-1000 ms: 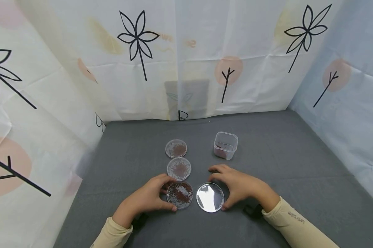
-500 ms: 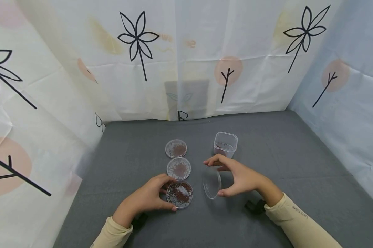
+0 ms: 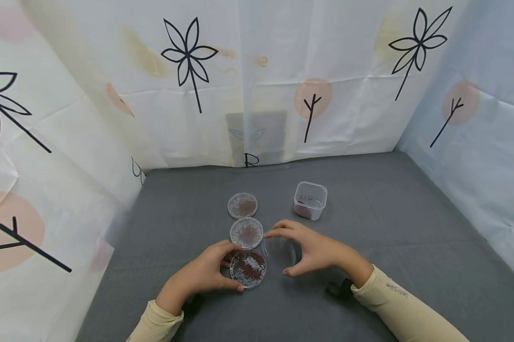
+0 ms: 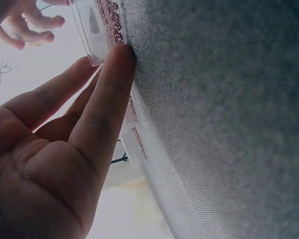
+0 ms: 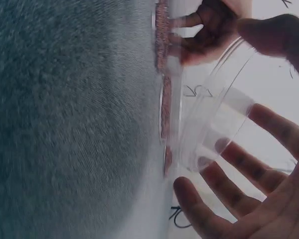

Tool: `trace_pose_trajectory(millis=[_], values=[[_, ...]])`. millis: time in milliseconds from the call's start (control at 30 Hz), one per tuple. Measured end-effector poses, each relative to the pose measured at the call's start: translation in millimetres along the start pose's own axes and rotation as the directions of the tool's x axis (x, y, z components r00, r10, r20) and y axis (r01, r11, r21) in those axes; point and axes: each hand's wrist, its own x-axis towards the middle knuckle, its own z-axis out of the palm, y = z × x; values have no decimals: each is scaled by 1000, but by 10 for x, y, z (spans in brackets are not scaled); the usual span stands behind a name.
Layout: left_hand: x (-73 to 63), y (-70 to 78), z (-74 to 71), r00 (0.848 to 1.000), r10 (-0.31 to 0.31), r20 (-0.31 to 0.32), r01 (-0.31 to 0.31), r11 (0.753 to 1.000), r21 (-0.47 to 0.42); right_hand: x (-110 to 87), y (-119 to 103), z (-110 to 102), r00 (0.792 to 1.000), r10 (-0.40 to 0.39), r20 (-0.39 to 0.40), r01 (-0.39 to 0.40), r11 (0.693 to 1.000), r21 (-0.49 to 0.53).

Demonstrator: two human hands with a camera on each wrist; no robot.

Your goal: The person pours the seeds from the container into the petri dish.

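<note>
My left hand point(image 3: 210, 270) grips a clear petri dish point(image 3: 251, 270) on the grey table, thumb at the near side and fingers behind. Small reddish-brown grains lie in it, also visible through its wall in the left wrist view. Raised just to the right, my right hand point(image 3: 318, 249) holds a clear petri dish lid point(image 3: 281, 251) by its rim. In the right wrist view the lid point(image 5: 217, 102) is tilted between thumb and fingertips, with nothing in it. Directly behind the left hand's dish stands a second petri dish point(image 3: 246, 232) of grains.
Farther back is a third petri dish point(image 3: 242, 205) with grains, in line with the others. A clear square plastic tub point(image 3: 311, 199) holding some grains stands at the back right. Patterned white cloth point(image 3: 265, 71) walls in the grey table point(image 3: 188, 199) at the back and sides.
My right hand has lifted the lid off the table, tilted it up and brought it left toward the dish. The left hand has stayed on its dish.
</note>
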Motion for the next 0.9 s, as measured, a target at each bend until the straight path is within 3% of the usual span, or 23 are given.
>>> trace_pose_trajectory(millis=[167, 900], values=[[-4, 12, -8, 1000, -8, 6, 8, 1000, -8, 90, -32, 92, 999, 4, 33, 0, 993, -117], [0, -21, -15, 1000, -25, 11, 25, 1000, 3, 430, -192, 387, 991, -21, 131, 51, 971, -234]])
